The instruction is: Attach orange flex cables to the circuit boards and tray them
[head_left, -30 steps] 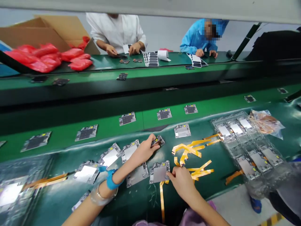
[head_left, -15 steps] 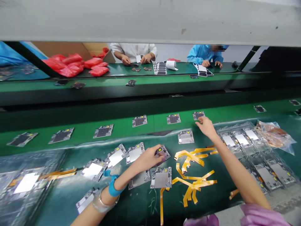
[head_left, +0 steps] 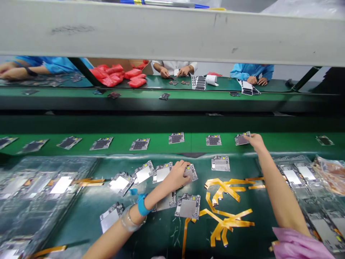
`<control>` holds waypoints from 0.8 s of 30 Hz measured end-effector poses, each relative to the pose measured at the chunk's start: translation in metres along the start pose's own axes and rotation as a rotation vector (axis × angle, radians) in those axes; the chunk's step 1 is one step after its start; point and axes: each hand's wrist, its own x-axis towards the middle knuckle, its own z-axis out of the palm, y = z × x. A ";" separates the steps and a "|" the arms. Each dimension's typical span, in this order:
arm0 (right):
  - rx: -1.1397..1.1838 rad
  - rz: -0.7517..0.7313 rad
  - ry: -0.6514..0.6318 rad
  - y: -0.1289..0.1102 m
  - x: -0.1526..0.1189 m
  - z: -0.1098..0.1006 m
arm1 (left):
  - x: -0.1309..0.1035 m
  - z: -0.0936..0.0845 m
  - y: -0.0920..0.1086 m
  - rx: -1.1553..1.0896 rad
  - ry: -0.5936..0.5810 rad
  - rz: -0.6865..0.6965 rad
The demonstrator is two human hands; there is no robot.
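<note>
My left hand (head_left: 176, 176), with a blue wristband, is closed on a small circuit board (head_left: 191, 172) above the dark green mat. My right hand (head_left: 256, 141) reaches onto the bright green belt and pinches the edge of a dark-faced board (head_left: 242, 139). Between my arms lie a silver-faced board (head_left: 220, 163), another silver-faced board (head_left: 188, 206) and a loose pile of orange flex cables (head_left: 222, 187). Several more silver-faced boards, one of them here (head_left: 143, 173), lie around my left forearm.
Clear plastic trays with boards stand at the left (head_left: 67, 212) and right (head_left: 303, 198). Dark-faced boards (head_left: 101, 143) line the belt (head_left: 191, 144). Beyond a divider, other people's hands work near red bags (head_left: 110, 75). A grey shelf (head_left: 161, 34) crosses the top.
The view has shifted, so the scene sits further right. My right hand has closed on the belt board it was reaching over. The board at my left hand now lies flatter and shows its silver face.
</note>
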 end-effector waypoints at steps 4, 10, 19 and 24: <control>0.147 -0.094 -0.134 0.028 -0.041 -0.014 | -0.001 0.002 -0.004 -0.021 0.013 0.004; 0.063 -0.215 -0.083 0.079 -0.108 -0.006 | 0.000 0.004 -0.005 -0.086 0.007 0.034; -0.094 -0.706 -0.275 0.049 -0.208 0.041 | 0.000 0.002 0.013 -0.243 0.036 0.013; -0.193 -0.823 -0.480 0.015 -0.218 0.078 | -0.017 -0.008 0.028 -0.313 0.049 0.015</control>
